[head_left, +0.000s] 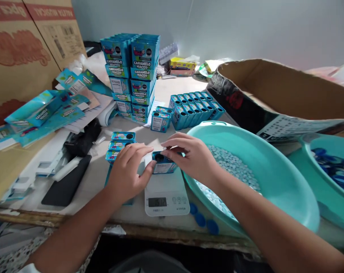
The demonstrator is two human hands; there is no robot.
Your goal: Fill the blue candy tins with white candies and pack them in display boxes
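A small blue box (164, 167) with a dark round hole in its top stands on a white digital scale (166, 193). A small whitish piece (155, 145) shows just above the box, between both hands. My right hand (190, 153) pinches near the piece's right edge, over the box. My left hand (132, 167) is curved at the box's left side, thumb at its corner and fingers apart from the thumb; it holds nothing visible. A row of similar boxes (121, 145) stands left of the scale, partly behind my left hand.
A turquoise basin (285, 182) of pale candies is on the right, beside a tub (311, 151) of blue lids. Loose blue discs (200, 220) lie by the scale. Stacked boxes (143, 70), filled rows (194, 110) and a cardboard carton (285, 87) stand behind. A black phone-like slab (65, 184) lies left.
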